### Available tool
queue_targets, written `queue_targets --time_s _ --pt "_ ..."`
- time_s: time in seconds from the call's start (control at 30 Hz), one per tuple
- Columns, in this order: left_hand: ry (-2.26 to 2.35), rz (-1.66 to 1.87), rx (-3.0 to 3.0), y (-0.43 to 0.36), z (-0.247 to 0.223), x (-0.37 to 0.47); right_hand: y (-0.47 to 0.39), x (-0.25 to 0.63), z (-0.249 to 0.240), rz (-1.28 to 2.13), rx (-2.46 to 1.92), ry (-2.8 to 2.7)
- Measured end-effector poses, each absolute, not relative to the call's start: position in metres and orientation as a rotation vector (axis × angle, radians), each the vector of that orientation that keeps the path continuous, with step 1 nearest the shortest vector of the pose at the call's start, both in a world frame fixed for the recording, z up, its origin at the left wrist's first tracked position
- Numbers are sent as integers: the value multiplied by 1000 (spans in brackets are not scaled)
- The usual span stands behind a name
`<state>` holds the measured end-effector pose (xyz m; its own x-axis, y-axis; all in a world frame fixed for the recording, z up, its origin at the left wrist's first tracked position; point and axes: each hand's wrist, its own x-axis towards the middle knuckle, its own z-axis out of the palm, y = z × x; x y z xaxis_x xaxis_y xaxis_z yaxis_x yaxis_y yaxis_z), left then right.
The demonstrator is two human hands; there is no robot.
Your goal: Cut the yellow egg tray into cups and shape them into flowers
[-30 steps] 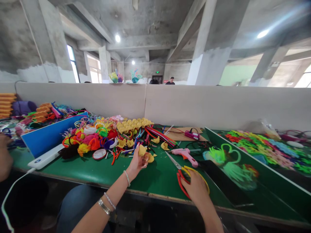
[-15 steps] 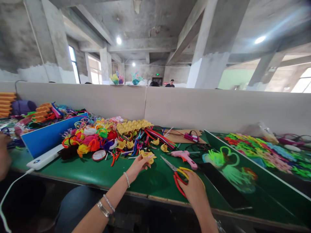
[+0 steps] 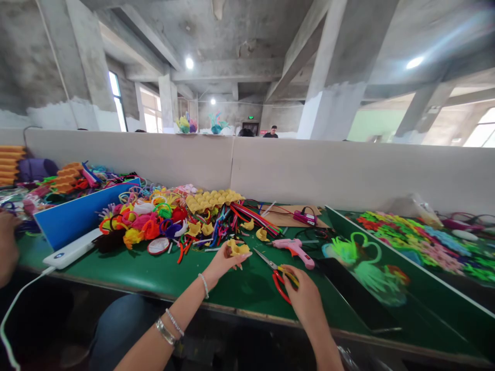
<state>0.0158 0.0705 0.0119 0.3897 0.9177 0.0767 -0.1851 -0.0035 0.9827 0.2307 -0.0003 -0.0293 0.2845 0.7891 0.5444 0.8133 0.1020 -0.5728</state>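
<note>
Between the fingers of my left hand (image 3: 222,265) is a yellow egg-carton cup (image 3: 238,249), cut out with a jagged rim. My right hand (image 3: 303,291) grips scissors (image 3: 275,268) with red and yellow handles, their tips pointing left and up close to the cup. Beyond my hands lie more cut cups, one (image 3: 262,234) near the glue gun and another (image 3: 247,225) by the pipe cleaners. The yellow egg tray (image 3: 214,200) they resemble rests at the back on the colourful heap.
A pink glue gun (image 3: 294,249) lies right of the scissors, beside a dark phone-like slab (image 3: 356,293) and a green pipe-cleaner figure (image 3: 373,278). Blue (image 3: 87,219) and green dividers flank the green table. A white power bank (image 3: 73,251) and another person's hand (image 3: 7,247) are left.
My left hand has turned the egg-carton cup so its hollow shows more. My right hand has shifted slightly left with the scissors, whose handles look closer together.
</note>
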Motion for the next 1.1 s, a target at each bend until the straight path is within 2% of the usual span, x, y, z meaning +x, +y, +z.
queue_targets --time_s 0.17,0.33,0.43,0.53,0.67,0.9,1.1 --pt "856 1122 1639 65 2 16 -8 195 -10 18 -1475 -1599" --pt "969 993 2185 54 -1 14 -11 159 0 -124 -1355 -1696" --pt "917 925 2188 54 -3 14 -11 155 0 -280 -1409 -1779" --pt "845 873 2196 54 -1 13 -13 158 0 -299 -1448 -1930" --pt "784 803 2165 55 4 10 -16 160 2 -194 -1430 -2054" --pt "580 636 1933 57 8 6 -18 157 5 164 -1299 -1963" --pt "404 407 1635 56 17 6 -17 163 3 68 -1289 -1829"
